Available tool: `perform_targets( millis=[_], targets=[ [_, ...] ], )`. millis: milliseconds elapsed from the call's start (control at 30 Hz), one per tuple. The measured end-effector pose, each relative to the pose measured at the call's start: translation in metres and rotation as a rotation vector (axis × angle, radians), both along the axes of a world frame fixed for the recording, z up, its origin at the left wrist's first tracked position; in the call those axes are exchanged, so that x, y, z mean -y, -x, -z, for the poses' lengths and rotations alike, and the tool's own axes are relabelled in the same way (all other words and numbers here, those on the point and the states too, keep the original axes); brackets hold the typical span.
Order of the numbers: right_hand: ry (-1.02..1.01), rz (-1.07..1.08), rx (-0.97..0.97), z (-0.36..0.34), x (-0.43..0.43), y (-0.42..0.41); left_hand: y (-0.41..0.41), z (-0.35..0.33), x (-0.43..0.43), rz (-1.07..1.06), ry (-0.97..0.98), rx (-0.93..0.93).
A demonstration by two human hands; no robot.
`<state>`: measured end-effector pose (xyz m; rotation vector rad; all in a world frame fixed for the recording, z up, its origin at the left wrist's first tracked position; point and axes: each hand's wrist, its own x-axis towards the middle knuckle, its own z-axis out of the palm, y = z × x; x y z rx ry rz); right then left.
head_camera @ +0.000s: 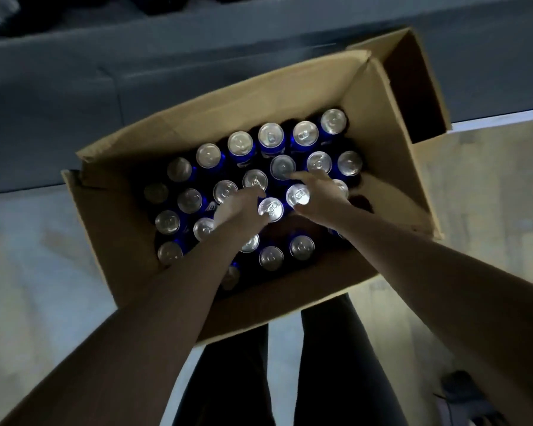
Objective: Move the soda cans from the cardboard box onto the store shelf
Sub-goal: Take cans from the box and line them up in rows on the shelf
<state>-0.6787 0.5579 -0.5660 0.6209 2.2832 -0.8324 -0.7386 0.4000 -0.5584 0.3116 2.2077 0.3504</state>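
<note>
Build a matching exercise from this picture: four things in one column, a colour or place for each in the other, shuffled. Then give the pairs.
Column one
1. cardboard box
2. soda cans
3. right hand
4. legs

Column two
A. blue sides, silver tops
B. in dark trousers, below the box in the view
C. brown, flaps open
D. reaching in among the can tops

Pairs: 1-C, 2-A, 3-D, 4-B
</note>
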Motion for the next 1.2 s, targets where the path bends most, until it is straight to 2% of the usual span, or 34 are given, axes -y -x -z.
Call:
perform_targets(
  millis=[233, 433, 600, 767, 900, 1067, 1200],
  targets=[
    [-0.077, -0.179, 0.107, 0.066, 0.016, -0.002, -0.038, 0.075, -0.016, 0.269, -0.028, -0.049],
    [-0.167, -0.239, 0.061, 0.092, 0.015, -0.005, -0.039, 0.102, -0.026, 0.307, 0.096, -0.133],
    [-0.208, -0.344, 0.056, 0.086, 0.01, -0.008, -0.038, 0.096, -0.023, 0.263, 0.07, -0.124],
    [-0.243, -0.427, 0.124, 0.04, 0.008, -0.005, -0.031, 0.06, -0.011, 0.208, 0.033, -0.111],
    [-0.267, -0.401, 0.132, -0.019, 0.009, 0.009, -0.016, 0.005, -0.008, 0.276, 0.076, -0.096],
    [-0.421, -0.62, 0.023, -0.106, 0.011, 0.035, 0.009, -0.081, -0.002, 0.31, 0.056, -0.161],
    [-0.447, -0.642, -0.029, -0.188, 0.011, 0.059, 0.038, -0.16, 0.005, 0.339, 0.028, -0.241]
  ],
)
